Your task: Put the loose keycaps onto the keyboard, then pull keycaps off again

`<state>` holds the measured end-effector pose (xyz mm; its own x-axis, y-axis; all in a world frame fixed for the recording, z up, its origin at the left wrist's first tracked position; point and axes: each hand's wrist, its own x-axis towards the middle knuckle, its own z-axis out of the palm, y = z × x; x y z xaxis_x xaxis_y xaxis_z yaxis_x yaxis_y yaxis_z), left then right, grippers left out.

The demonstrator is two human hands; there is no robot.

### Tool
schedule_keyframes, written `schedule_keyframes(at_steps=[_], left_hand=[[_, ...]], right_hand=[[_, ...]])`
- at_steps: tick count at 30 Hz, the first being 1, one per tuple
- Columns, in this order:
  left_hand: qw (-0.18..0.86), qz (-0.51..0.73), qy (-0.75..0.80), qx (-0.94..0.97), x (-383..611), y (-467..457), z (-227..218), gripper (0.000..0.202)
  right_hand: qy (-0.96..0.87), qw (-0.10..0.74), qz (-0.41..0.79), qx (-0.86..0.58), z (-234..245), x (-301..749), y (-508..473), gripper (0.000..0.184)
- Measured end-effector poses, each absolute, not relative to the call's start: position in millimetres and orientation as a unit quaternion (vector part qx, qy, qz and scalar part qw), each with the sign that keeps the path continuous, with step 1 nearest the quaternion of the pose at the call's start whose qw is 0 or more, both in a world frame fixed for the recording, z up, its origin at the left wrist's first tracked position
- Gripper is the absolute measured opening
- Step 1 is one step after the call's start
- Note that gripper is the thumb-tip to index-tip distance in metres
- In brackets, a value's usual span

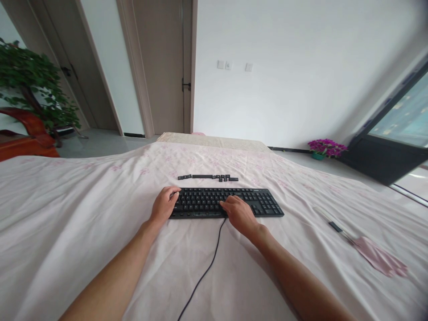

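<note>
A black keyboard (234, 200) lies on a pale pink floral cloth (83, 214), its cable (207, 267) trailing toward me. My left hand (164, 206) grips the keyboard's left end with curled fingers. My right hand (239, 213) rests on the keys near the middle, fingers bent and pressed onto them. Just beyond the keyboard sits a row of several loose black keycaps (209, 177), including one long bar.
A thin tool with a pink cloth end (364, 247) lies at the right on the cloth. Behind are a door (163, 67), a green plant (33, 84) at left, a purple flower pot (326, 148) and a dark window frame (384, 156) at right.
</note>
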<state>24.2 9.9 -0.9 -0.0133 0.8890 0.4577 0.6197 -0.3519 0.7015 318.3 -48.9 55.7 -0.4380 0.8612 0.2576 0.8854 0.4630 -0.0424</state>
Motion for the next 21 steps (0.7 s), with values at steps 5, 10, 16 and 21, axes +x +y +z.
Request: schedule_keyframes(at_steps=[5, 10, 16, 21], left_hand=[[0.149, 0.454, 0.550, 0.685, 25.6, 8.1, 2.4, 0.024], [0.145, 0.453, 0.548, 0.689, 25.1, 9.5, 0.0, 0.024], [0.137, 0.453, 0.547, 0.691, 24.2, 11.0, -2.6, 0.025], [0.139, 0.452, 0.548, 0.690, 24.1, 10.9, -2.7, 0.025]], right_hand=[[-0.847, 0.081, -0.078, -0.519, 56.8, 315.0, -53.6, 0.025], [-0.842, 0.094, -0.060, -0.528, 55.1, 315.2, -53.7, 0.022], [-0.835, 0.134, -0.041, -0.532, 50.4, 317.5, -47.3, 0.019], [-0.829, 0.177, 0.003, -0.531, 48.6, 322.5, -45.0, 0.020]])
